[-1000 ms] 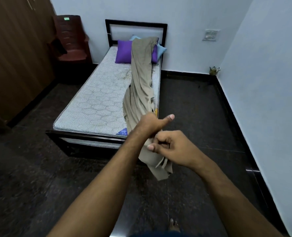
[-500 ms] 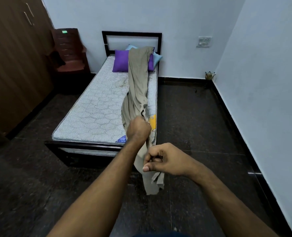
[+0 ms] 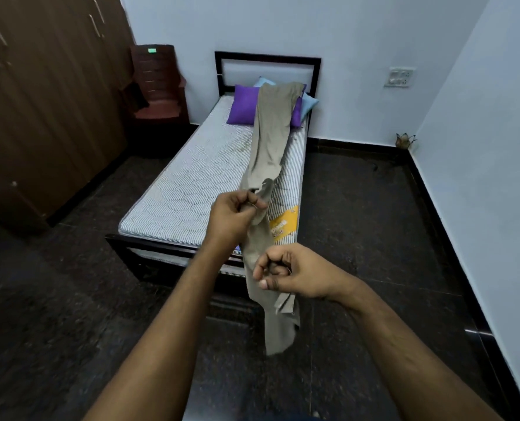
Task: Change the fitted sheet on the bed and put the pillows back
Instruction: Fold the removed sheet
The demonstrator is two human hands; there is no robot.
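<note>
Head view: a bunched khaki sheet (image 3: pixel 272 138) runs lengthwise down the bed's (image 3: pixel 191 189) right side, its far end draped over a purple pillow (image 3: pixel 242 105) and a blue pillow (image 3: pixel 308 103) at the headboard, its near end hanging past the foot toward the floor. The left hand (image 3: pixel 232 215) pinches it above the mattress's foot; the right hand (image 3: pixel 295 276) grips it lower. A yellow label (image 3: pixel 284 221) on the mattress corner carries writing too blurred to read.

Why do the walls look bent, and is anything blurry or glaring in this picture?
Head view: the wide-angle lens bows the right wall and wardrobe outward; the dark floor near the bottom edge looks smeared; a small glint sits on the right skirting; light is dim and even, and the hanging sheet and both hands, left and right, stay fairly sharp.
</note>
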